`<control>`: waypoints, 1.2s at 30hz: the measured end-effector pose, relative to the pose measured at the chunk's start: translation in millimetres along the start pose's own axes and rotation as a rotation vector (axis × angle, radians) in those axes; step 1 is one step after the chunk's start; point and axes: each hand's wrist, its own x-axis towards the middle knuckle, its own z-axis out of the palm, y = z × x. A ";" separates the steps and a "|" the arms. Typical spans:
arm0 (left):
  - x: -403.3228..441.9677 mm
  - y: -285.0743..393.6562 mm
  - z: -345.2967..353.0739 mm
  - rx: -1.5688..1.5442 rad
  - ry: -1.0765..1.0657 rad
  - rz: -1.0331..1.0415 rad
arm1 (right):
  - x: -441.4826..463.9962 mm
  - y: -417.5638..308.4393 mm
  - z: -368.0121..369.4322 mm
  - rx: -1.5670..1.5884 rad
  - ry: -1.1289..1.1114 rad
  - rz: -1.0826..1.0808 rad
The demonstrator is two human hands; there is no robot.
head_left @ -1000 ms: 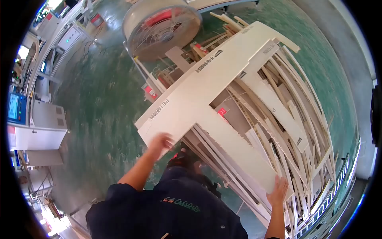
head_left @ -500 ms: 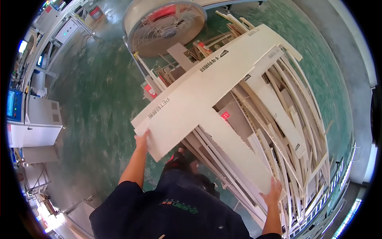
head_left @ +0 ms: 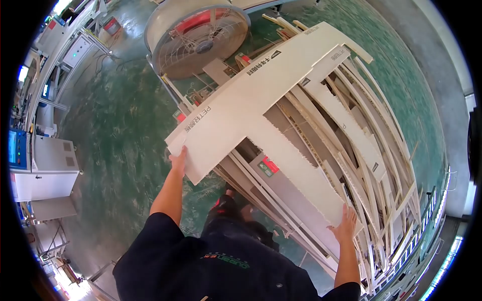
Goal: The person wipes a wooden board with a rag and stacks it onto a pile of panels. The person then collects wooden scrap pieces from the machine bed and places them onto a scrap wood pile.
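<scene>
A large pale L-shaped board (head_left: 226, 120) with printed lettering lies across a pile of wooden strips (head_left: 351, 145). My left hand (head_left: 178, 159) grips its near left edge, with the thumb on top. At the end of the board's long right arm is my right hand (head_left: 345, 224), its fingers along the edge and its thumb spread apart. Between the board and the strips beneath, a red and green label (head_left: 268, 166) shows on a panel. The undersides of both hands are hidden.
A big round fan (head_left: 201, 45) stands beyond the pile. At the left are a white cabinet (head_left: 55, 158) and a blue control panel (head_left: 19, 148). A grey wall (head_left: 437, 75) runs along the right, above the green floor (head_left: 115, 145).
My left hand went from a blur above the board to its left edge. The board's near part has shifted up and away over the strips, uncovering the red and green label.
</scene>
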 end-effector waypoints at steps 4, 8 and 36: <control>3.5 -0.9 0.5 0.046 -0.013 0.003 | -1.9 -2.3 10.1 0.058 -0.059 0.075; -15.4 13.6 -7.0 0.015 -0.063 -0.131 | -13.9 -13.2 20.8 0.145 -0.077 0.134; -50.4 -175.0 -68.5 0.653 -0.837 -0.188 | -170.1 -159.0 137.0 0.691 0.125 0.347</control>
